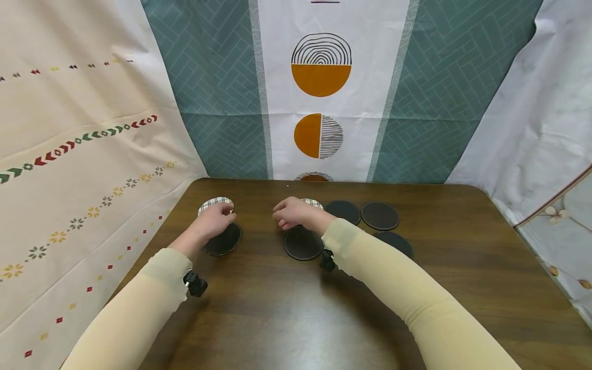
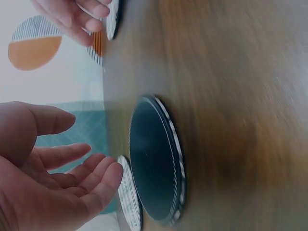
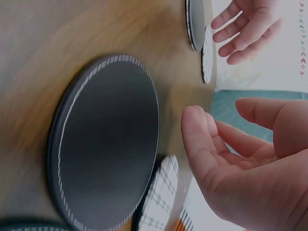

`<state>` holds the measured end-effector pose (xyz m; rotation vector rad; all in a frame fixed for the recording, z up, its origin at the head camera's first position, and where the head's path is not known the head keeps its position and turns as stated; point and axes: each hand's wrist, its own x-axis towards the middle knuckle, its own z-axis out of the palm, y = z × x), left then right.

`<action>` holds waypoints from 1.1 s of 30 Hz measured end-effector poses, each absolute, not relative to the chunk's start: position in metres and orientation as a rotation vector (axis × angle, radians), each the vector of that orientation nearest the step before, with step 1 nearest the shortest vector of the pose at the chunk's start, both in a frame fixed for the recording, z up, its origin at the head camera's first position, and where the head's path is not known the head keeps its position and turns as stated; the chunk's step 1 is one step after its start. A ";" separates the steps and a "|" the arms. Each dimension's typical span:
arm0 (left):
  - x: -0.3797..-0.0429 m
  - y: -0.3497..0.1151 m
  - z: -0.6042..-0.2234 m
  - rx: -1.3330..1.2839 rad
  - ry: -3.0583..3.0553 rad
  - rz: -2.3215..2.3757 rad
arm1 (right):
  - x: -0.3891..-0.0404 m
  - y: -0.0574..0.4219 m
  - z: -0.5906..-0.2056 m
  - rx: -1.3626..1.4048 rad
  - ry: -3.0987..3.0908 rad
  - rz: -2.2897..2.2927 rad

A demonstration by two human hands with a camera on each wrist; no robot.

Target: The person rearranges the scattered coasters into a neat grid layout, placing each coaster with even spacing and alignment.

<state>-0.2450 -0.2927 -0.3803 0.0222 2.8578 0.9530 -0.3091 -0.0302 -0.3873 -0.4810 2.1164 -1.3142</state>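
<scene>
Black round white-stitched coaster (image 1: 225, 242) laid on brown wood-grain table (image 1: 277, 318), near left hand (image 1: 211, 223); matching black coaster (image 1: 302, 245) laid near right hand (image 1: 298, 211) | white plaid round coaster (image 1: 214, 201) seen just behind the first, another plaid coaster (image 1: 314, 203) behind the second | nothing grasped by either hand, fingers loosely bent | three further black coasters (image 1: 380, 216) grouped rightward

Brown wood-grain table (image 1: 259, 318) has rounded far corners. Teal-and-white cloth (image 1: 213, 77) hangs behind, printed with orange half-circles (image 1: 321, 79) and black lines (image 1: 321, 50). Cream cloth (image 1: 92, 169) at left shows rows of small motifs (image 1: 57, 237); pale cloth (image 1: 518, 133) at right carries what look like flowers (image 1: 556, 214), print faint.
</scene>
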 end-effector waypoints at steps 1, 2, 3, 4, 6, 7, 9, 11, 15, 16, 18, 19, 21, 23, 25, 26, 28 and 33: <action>-0.243 -0.296 -0.380 0.013 2.868 0.931 | -0.308 -0.034 -0.388 -0.486 2.101 -1.320; -0.242 -0.300 -0.381 0.008 2.881 0.908 | -0.307 -0.037 -0.388 -0.490 2.085 -1.326; -0.242 -0.305 -0.383 -0.002 2.888 0.889 | -0.305 -0.040 -0.389 -0.494 2.065 -1.333; -0.243 -0.310 -0.385 -0.012 2.890 0.877 | -0.304 -0.043 -0.389 -0.499 2.053 -1.335; -0.254 -0.328 -0.402 0.001 2.923 0.858 | -0.302 -0.049 -0.390 -0.509 2.034 -1.337; -0.260 -0.338 -0.411 -0.005 2.926 0.850 | -0.302 -0.052 -0.390 -0.517 2.037 -1.333; -0.276 -0.361 -0.435 -0.016 2.951 0.829 | -0.300 -0.056 -0.391 -0.528 2.047 -1.323; -0.294 -0.386 -0.462 -0.028 2.989 0.814 | -0.299 -0.060 -0.392 -0.532 2.056 -1.318; -0.309 -0.418 -0.494 -0.043 3.046 0.744 | -0.295 -0.068 -0.393 -0.531 2.066 -1.309; -0.308 -0.422 -0.497 -0.051 3.050 0.735 | -0.294 -0.070 -0.393 -0.532 2.066 -1.306; -0.300 -0.425 -0.493 -0.049 3.052 0.713 | -0.292 -0.075 -0.393 -0.538 2.070 -1.298; -0.295 -0.423 -0.488 -0.064 3.039 0.722 | -0.291 -0.076 -0.393 -0.539 2.071 -1.298; -0.285 -0.421 -0.480 -0.063 3.026 0.753 | -0.289 -0.079 -0.394 -0.536 2.066 -1.303; -0.277 -0.422 -0.474 -0.058 3.007 0.768 | -0.288 -0.083 -0.395 -0.535 2.058 -1.307; -0.274 -0.426 -0.475 -0.067 3.003 0.768 | -0.287 -0.086 -0.396 -0.528 2.050 -1.314; -0.276 -0.430 -0.479 -0.077 3.012 0.749 | -0.286 -0.088 -0.397 -0.524 2.047 -1.319; -0.281 -0.438 -0.487 -0.116 3.019 0.714 | -0.286 -0.090 -0.398 -0.518 2.045 -1.325; -0.296 -0.463 -0.512 -0.104 3.033 0.702 | -0.286 -0.094 -0.397 -0.508 2.043 -1.331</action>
